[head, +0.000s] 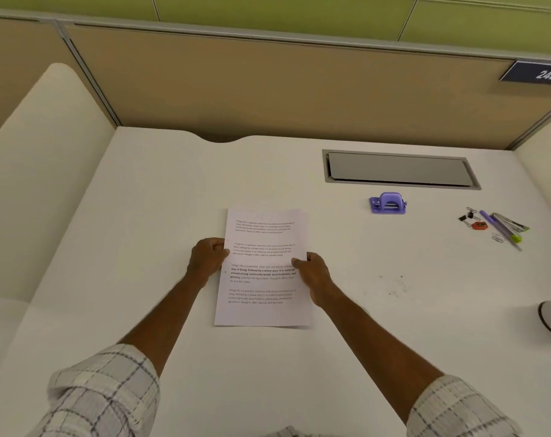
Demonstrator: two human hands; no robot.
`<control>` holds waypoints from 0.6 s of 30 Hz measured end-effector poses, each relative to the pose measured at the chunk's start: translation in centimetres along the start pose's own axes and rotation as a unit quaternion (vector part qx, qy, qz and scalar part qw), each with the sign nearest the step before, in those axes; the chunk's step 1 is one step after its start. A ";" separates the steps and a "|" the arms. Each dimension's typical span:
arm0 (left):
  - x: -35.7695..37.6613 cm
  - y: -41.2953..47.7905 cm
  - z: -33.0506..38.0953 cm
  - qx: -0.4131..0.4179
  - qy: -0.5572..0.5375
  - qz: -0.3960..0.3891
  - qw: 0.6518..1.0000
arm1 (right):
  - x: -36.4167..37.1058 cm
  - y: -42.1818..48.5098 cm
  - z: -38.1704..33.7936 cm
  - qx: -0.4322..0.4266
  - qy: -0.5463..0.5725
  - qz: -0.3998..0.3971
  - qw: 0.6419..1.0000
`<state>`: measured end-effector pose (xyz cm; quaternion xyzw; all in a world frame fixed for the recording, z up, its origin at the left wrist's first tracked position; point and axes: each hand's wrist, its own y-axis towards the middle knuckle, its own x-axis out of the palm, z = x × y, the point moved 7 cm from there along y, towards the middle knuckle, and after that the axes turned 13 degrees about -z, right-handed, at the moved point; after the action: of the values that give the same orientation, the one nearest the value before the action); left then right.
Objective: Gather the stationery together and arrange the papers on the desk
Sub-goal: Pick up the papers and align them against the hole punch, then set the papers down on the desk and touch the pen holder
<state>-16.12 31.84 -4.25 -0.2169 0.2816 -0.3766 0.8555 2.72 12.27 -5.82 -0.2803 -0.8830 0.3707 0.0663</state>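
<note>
White desk (160, 216) inside a tan-panelled cubicle, with a dark plate (534, 74) on the partition reading "248". At its middle the papers (263, 266) lie or are held just above the surface; which, I cannot tell. The left hand (208, 259) curls closed on their left edge, thumb on top; the right hand (313, 274) pinches the right edge likewise. Printed paragraphs begin "Village life is a peaceful", the rest blurred. Well to the right sit a purple hole punch (388, 203) and a cluster of stationery (495, 226).
</note>
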 end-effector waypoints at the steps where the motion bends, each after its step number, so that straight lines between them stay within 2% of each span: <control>1: -0.3 0.2 -0.1 0.001 0.003 0.002 1.000 | 0.1 0.0 -0.1 -0.002 -0.003 0.005 1.000; 18: -1.5 0.0 0.6 0.017 0.089 0.066 0.994 | 0.5 -0.5 -0.9 -0.070 -0.089 0.027 0.993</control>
<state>-16.61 33.11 -3.33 -0.1489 0.3640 -0.3419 0.8535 2.37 12.81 -4.94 -0.2744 -0.9012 0.3327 -0.0422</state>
